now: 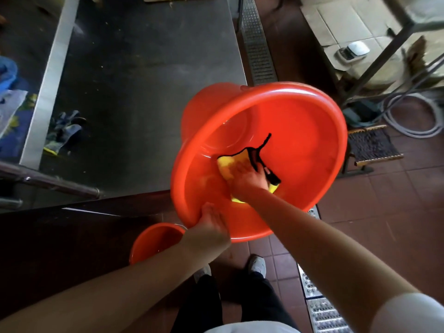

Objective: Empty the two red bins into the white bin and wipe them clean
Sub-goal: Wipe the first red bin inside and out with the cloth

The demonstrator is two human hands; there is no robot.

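Inside tilted red bin (300, 131), right grip (249, 179) presses yellow cloth (228, 167); left grip (211, 219) clamps rim.

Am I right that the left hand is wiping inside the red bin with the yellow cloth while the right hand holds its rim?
Not quite: the hands are swapped. In the head view, the right hand wipes inside the red bin with the yellow cloth, while the left hand holds its rim.
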